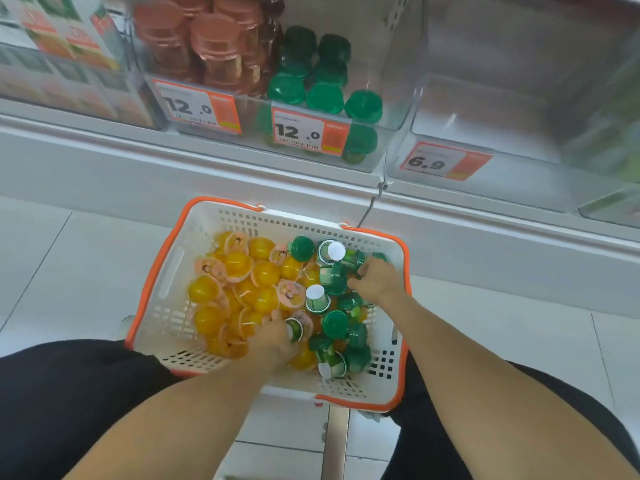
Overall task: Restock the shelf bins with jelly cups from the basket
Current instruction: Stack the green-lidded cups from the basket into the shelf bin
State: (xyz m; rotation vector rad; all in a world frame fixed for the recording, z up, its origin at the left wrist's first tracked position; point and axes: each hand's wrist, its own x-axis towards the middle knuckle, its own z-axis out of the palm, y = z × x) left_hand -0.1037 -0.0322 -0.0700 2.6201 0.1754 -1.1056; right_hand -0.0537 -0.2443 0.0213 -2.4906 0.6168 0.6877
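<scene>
A white basket with an orange rim sits on the floor between my knees. Yellow jelly cups fill its left half and green jelly cups its right half. My left hand is down in the basket, fingers curled round a green cup near the middle. My right hand reaches into the far right corner and grips a green cup there. Above, a clear shelf bin holds several green cups.
Left of the green bin, a clear bin holds stacked brown-lidded cups. A clear bin with a 6.9 price tag stands to the right. Boxed goods fill the far left shelf. White tiled floor surrounds the basket.
</scene>
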